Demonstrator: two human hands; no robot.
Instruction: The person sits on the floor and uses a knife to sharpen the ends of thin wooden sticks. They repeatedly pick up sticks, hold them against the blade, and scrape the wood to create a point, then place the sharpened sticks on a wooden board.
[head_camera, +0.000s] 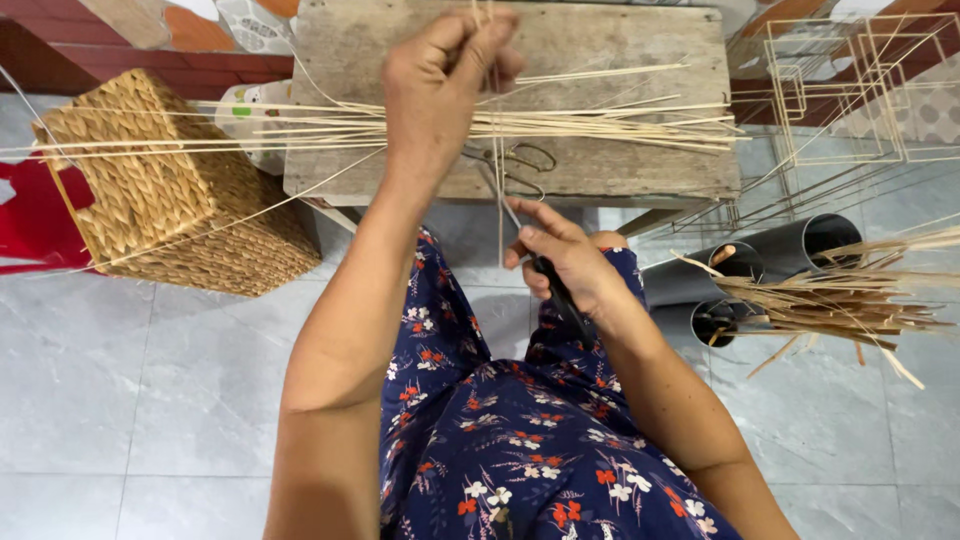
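The left hand (445, 75) is pinching the top of a thin cane strip (500, 190) running upright over the tabletop (620, 175), while the right hand (560, 260), closed around a dark-handled knife (555, 290), is meeting its lower end.

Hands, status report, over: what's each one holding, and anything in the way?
Left hand pinching thin cane strips upright. Right hand gripping a dark-handled knife against them. Scissors lying on the wooden bench underneath.
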